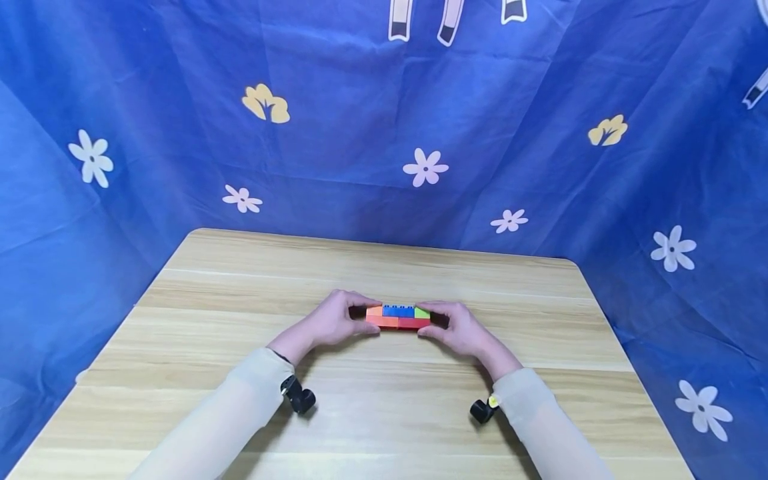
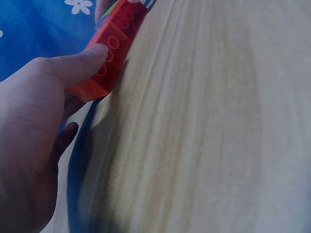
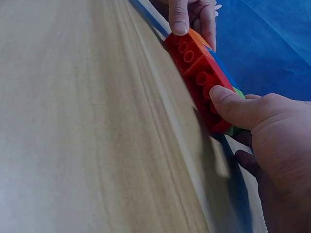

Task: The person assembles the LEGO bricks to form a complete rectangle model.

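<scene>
A short row of joined toy building bricks (image 1: 399, 323) is held between both hands over the wooden table. Its far layer shows an orange brick, a blue brick (image 1: 399, 311) with studs and a green brick (image 1: 423, 312); the near layer is an orange brick (image 3: 188, 52) and a red brick (image 3: 197, 86). The hollow undersides with round tubes face the wrist cameras. My left hand (image 1: 336, 320) pinches the orange end, thumb on the underside. At the green and red end, my right hand (image 1: 461, 328) grips with thumb and fingers. Some fingertips are hidden behind the bricks.
The light wood table (image 1: 396, 407) has rounded far corners. Behind it and at both sides hangs a blue cloth (image 1: 354, 167) with white flowers and yellow shapes. A small black camera (image 1: 299, 395) sits at the left wrist, another black camera (image 1: 482, 411) at the right.
</scene>
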Available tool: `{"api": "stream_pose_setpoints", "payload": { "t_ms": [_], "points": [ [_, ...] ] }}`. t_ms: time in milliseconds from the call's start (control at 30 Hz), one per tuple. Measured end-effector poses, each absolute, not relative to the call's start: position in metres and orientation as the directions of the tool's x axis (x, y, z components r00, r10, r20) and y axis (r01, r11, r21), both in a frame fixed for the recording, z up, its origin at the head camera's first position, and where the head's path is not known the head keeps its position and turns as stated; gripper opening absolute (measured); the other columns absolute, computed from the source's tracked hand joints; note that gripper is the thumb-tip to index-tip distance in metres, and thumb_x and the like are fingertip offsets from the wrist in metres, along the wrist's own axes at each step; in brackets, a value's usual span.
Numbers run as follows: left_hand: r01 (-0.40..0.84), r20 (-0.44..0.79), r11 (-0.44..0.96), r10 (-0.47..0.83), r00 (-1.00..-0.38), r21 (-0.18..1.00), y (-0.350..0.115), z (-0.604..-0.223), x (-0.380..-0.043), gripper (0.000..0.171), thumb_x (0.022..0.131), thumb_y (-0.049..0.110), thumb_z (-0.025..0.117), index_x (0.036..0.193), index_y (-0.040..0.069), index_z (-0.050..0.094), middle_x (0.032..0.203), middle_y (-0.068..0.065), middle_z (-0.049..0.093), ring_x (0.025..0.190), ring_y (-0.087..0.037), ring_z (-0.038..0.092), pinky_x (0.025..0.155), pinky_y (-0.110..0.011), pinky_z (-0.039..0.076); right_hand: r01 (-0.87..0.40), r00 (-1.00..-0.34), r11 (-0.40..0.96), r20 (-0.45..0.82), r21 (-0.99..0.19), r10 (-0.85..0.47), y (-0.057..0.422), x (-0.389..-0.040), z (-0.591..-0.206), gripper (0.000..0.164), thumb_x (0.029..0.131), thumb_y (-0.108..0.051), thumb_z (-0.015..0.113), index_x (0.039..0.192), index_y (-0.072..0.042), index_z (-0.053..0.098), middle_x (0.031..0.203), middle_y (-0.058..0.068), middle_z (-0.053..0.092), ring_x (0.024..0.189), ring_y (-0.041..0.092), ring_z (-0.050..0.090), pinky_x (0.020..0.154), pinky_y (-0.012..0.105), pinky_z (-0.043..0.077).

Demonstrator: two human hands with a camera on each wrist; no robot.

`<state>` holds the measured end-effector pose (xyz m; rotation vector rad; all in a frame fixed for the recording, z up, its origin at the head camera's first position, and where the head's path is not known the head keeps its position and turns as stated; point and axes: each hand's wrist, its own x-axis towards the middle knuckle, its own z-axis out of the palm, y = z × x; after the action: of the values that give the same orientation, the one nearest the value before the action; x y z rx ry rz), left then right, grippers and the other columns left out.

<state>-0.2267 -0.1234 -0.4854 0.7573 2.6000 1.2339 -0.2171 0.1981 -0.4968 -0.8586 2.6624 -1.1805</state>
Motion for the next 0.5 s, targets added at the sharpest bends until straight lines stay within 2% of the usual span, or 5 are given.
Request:
{"api": "stream_pose_setpoints", "payload": {
  "t_ms": [500],
  "points": [
    [0.316,0.003,0.536,0.504,-0.864,0.783,-0.1243,-0.4859,-0.2336,0.054,0.086,0.034,0.091,0.134,0.017,0.075,0.125,0.000,0.074,0.114,-0.018,0.065,0.103,-0.043,0.053,-0.424,-0.833,0.541,0.080,-0.726,-0.547,0.1989,-0.2257,-0.4972,0.054,0.095,-0.028,0.083,0.144,-0.014,0.067,0.144,0.003,0.065,0.137,0.024,0.056,0.118,0.045,0.040]
  ]
}}
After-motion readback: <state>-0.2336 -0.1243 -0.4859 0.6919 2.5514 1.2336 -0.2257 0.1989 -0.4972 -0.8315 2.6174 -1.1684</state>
